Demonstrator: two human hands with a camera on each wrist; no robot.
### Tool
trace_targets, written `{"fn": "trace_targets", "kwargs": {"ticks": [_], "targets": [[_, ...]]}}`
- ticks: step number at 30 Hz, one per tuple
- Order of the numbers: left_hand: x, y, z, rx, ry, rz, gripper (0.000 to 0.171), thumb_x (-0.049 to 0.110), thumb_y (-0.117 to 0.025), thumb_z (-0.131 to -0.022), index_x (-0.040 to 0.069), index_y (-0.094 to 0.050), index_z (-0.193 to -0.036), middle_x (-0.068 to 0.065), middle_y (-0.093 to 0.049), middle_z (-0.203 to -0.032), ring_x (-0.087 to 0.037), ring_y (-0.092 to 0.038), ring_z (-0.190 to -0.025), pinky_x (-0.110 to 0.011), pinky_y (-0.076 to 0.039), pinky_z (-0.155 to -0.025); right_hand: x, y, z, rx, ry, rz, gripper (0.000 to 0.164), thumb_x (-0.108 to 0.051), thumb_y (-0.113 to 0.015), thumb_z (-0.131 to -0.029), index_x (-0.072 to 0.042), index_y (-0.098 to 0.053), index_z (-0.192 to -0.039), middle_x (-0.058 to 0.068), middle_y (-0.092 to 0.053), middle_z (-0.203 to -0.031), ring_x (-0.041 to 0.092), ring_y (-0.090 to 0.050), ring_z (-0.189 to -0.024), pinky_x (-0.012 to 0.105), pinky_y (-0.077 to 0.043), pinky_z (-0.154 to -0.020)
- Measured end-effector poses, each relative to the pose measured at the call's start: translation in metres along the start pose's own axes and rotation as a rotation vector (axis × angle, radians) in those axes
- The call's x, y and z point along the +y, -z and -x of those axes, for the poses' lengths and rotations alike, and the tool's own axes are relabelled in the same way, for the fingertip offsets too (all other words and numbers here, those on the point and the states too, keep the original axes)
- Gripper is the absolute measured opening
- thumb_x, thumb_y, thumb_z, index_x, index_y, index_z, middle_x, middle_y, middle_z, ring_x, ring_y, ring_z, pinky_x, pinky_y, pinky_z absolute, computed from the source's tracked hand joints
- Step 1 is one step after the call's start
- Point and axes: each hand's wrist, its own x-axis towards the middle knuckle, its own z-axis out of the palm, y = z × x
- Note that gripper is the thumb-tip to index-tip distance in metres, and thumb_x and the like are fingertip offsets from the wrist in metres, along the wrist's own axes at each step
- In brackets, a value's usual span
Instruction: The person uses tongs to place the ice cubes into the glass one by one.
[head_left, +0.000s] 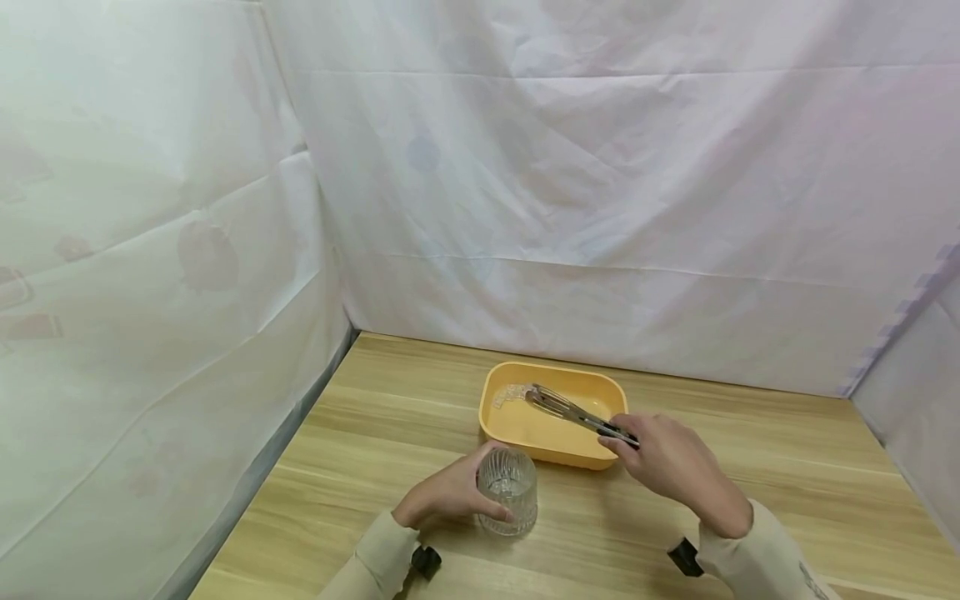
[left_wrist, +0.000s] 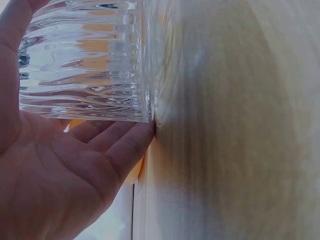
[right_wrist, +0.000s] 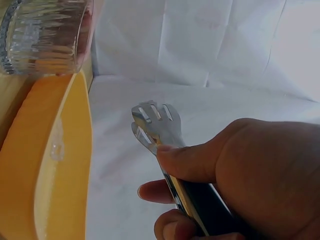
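Note:
My left hand [head_left: 455, 490] grips a clear ribbed glass [head_left: 508, 493] that stands upright on the table, thumb on the near side and fingers round the far side. In the left wrist view, the glass [left_wrist: 85, 65] rests against the palm side of the hand. My right hand [head_left: 667, 458] holds metal serving tongs [head_left: 573, 410] with dark handles, their slotted tips over a yellow tray [head_left: 555, 457]. Clear ice-like pieces [head_left: 510, 393] lie in the tray's left end. In the right wrist view, the tongs' tips [right_wrist: 157, 120] stand close together; whether they pinch anything cannot be told.
The wood-grain table [head_left: 375, 408] carries the tray, with the glass near its front left corner. White cloth [head_left: 585, 192] hangs behind the table and along both sides.

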Motion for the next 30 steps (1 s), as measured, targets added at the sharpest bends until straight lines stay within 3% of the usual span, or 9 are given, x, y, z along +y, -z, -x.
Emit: {"fn": "trace_targets", "kwargs": {"ticks": [7,30], "targets": [[0.0,0.0,-0.001,0.001,-0.001,-0.017,0.086,0.025,-0.092,-0.066,0.034,-0.043,-0.136,0.007,-0.056,-0.127,-0.017,-0.054,-0.118,-0.043,-0.045,-0.101,-0.006,0.004,0.006,0.003,0.011,0.011,0.016,-0.034,-0.067,-0.094,-0.03,-0.059,-0.08,-0.012,-0.04,-0.056,0.004,-0.032,-0.045,0.023,-0.027,-0.044],[0.002,0.001,0.0,-0.006,0.0,-0.027,0.084,0.026,-0.092,-0.067,0.033,-0.043,-0.135,0.008,-0.056,-0.127,-0.016,-0.054,-0.119,-0.042,-0.044,-0.102,-0.02,0.012,0.024,0.006,0.094,0.022,0.017,-0.038,-0.067,-0.092,-0.032,-0.059,-0.079,-0.018,-0.031,-0.054,-0.001,-0.027,-0.046,0.02,-0.025,-0.044]]}}
